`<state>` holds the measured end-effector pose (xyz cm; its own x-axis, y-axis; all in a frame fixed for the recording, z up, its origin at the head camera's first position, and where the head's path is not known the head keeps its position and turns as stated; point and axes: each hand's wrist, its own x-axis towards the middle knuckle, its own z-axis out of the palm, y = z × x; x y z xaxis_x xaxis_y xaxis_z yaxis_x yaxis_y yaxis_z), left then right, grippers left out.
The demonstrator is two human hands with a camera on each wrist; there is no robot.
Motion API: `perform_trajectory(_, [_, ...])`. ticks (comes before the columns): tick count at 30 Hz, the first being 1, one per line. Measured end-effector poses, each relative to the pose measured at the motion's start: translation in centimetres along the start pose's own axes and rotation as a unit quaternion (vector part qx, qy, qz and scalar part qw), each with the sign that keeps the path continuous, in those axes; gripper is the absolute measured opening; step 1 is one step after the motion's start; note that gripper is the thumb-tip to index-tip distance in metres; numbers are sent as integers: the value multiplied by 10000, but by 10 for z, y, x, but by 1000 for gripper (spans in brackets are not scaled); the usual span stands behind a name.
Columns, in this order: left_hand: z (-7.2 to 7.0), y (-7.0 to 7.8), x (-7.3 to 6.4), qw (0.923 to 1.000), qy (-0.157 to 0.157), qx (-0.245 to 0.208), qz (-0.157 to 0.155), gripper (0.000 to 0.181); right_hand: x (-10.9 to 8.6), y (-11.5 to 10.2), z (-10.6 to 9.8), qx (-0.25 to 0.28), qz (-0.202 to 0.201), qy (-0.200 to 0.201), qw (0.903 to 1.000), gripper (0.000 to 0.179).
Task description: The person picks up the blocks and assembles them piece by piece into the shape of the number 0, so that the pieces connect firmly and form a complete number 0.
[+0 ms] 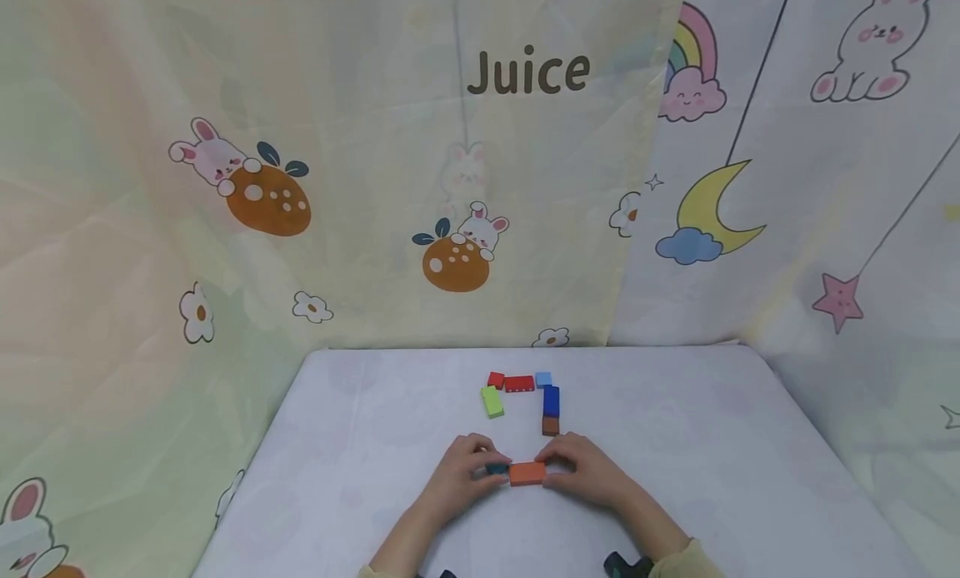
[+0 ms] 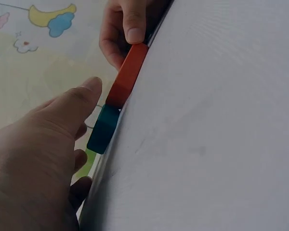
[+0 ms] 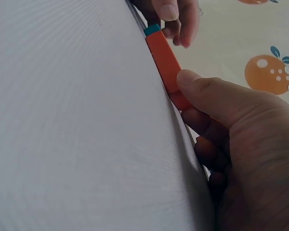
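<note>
My right hand (image 1: 588,471) pinches the right end of an orange block (image 1: 528,475) lying on the table, its thumb at the near edge. End to end with it, on its left, lies a teal block (image 2: 103,130). My left hand (image 1: 459,476) is around the teal block with fingers loosely spread; in the left wrist view the thumb stands off the block's surface. Further back, a brown block (image 1: 551,426) and a dark blue block (image 1: 551,401) form one side of a row, while a lime green block (image 1: 492,401) sits slantwise on the other.
At the far end of the row are a red block (image 1: 496,380), a longer red block (image 1: 519,384) and a light blue block (image 1: 543,380). All lie on a white-covered table (image 1: 675,420). Printed cloth curtains (image 1: 360,261) hang behind and at both sides.
</note>
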<state>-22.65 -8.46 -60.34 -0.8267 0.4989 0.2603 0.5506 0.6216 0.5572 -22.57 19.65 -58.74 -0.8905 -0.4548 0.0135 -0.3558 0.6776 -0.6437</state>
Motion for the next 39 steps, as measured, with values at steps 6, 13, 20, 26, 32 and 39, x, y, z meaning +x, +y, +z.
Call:
perform_trajectory(6, [3, 0, 1, 9982, 150, 360, 456, 25, 2, 0, 1, -21, -38, -28, 10000, 25])
perform_trajectory(13, [3, 1, 1, 9976, 145, 489, 459, 25, 3, 1, 0, -69, -52, 34, 10000, 24])
perform_trajectory(20, [1, 4, 0, 9983, 103, 433, 375, 25, 2, 2, 0, 59, -47, -93, 9999, 25])
perform_trajectory(26, [0, 6, 0, 9983, 176, 382, 415, 25, 2, 0, -3, 500, 441, 220, 9975, 18])
perform_trajectory(32, [0, 7, -1, 9980, 231, 367, 470, 25, 10, 7, -3, 622, 1355, 1618, 9755, 18])
perform_trajectory(39, [1, 7, 0, 9989, 160, 308, 316, 25, 26, 12, -8, 174, 1561, 1508, 9760, 34])
